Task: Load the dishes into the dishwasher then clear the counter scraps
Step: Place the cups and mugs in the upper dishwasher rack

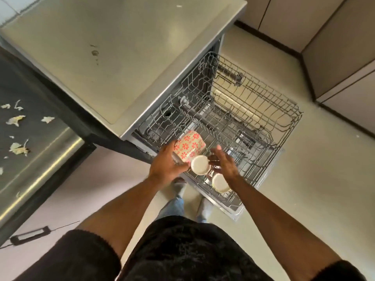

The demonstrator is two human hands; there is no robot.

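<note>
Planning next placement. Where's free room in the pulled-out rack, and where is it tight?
Free: the far and right stretch of the rack, from beyond the floral mug to the far right rim, holds only bare tines. Crowded: the near corner, where left hand, right hand and two cream cups bunch together.

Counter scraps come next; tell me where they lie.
Head view, far left: the pale vegetable scraps lie scattered on the dark counter, left of the open dishwasher's wire rack.

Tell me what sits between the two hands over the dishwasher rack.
In the head view, a small cream cup, upside down, lies between the left hand, which holds the flowered mug, and the open right hand.
</note>
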